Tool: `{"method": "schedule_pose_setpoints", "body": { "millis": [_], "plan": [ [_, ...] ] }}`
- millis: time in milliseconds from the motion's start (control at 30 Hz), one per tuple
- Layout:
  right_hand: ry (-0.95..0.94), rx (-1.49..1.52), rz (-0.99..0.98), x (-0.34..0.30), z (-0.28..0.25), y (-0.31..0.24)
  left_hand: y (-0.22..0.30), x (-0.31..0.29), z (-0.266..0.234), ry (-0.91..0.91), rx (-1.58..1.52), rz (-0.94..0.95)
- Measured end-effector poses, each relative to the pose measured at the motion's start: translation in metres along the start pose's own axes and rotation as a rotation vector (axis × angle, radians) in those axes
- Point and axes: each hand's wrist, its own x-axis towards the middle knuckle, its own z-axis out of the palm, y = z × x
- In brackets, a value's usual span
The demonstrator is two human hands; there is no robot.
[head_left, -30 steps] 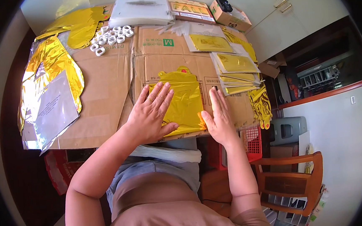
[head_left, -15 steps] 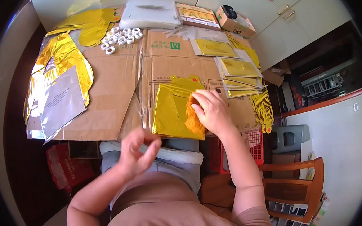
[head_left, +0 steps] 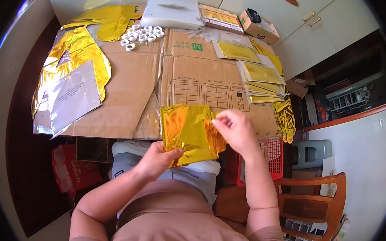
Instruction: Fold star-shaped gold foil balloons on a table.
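Observation:
A folded gold foil balloon, flat and creased, is held at the near edge of the cardboard-covered table. My left hand is closed on its lower left corner, the thumb lying on top of the foil. At its right side my right hand pinches a crumpled, folded-over flap of the same foil, with the fingertips partly hidden. The balloon's lower part overhangs the table edge, above my lap.
Flat gold foil and a silver-grey bag lie at the left. White ribbon rolls, a stack of clear bags and a small box stand at the back. Bagged gold foil packs lie right; a wooden chair stands nearby.
My left hand, free before, has come to the balloon's lower left corner and gripped it. The balloon has moved nearer to me, and my right hand has lowered slightly with its edge.

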Motion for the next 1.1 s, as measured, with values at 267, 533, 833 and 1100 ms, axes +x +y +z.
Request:
{"method": "schedule_pose_setpoints", "body": {
  "millis": [267, 533, 833, 1100],
  "plan": [
    [-0.483, 0.990, -0.009, 0.041, -0.006, 0.007, 0.133, 0.026, -0.032, -0.375, 0.753, -0.124],
    [-0.125, 0.917, 0.201, 0.031, 0.020, 0.040, 0.184, 0.106, -0.056, -0.193, 0.649, -0.144],
    [0.126, 0.989, 0.215, 0.030, 0.026, 0.046, 0.151, 0.115, -0.036, 0.086, 0.424, 0.282],
    [0.115, 0.802, 0.381, 0.027, 0.016, 0.025, 0.140, 0.111, -0.026, 0.340, 0.807, 0.579]
  ]
}}
